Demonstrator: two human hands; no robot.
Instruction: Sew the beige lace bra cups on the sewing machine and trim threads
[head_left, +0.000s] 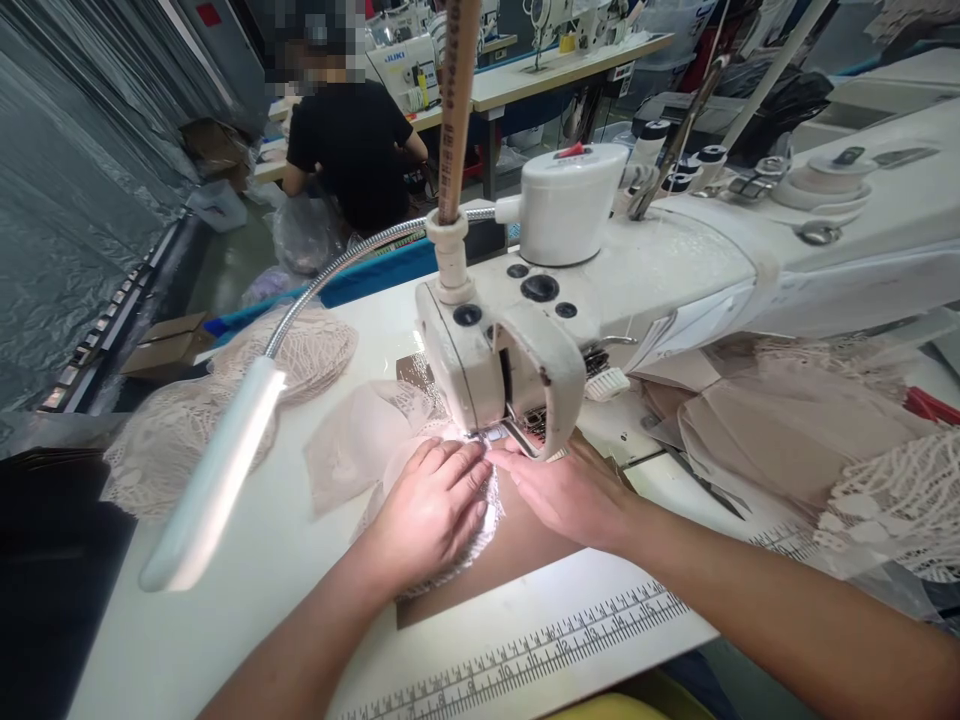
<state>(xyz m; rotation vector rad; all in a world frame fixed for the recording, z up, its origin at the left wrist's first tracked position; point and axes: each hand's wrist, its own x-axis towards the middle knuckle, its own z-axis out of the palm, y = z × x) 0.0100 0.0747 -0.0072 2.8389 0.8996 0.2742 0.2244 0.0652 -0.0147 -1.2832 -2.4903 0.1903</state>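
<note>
My left hand [442, 505] lies flat, fingers extended, on a pale lace piece [486, 520] just in front of the needle area of a white sewing machine [499, 370]. From the other side my right hand [566, 490] rests with straight fingers, their tips meeting the lace edge close to the presser foot. Part of that hand sits behind the machine's guard. Beneath both hands is a flat brown sheet [517, 560]. Sheer beige fabric [360, 440] spreads to the left of the needle. The stitching point itself is mostly hidden by fingers and machine head.
A lit lamp [217, 480] on a bendy neck hangs at left above stacked lace cups [172, 440]. Beige mesh and lace [772, 430], scissors [712, 485] and a red-handled tool [930, 405] lie right. A printed ruler [555, 645] runs along the front edge. Another person [349, 150] sits beyond.
</note>
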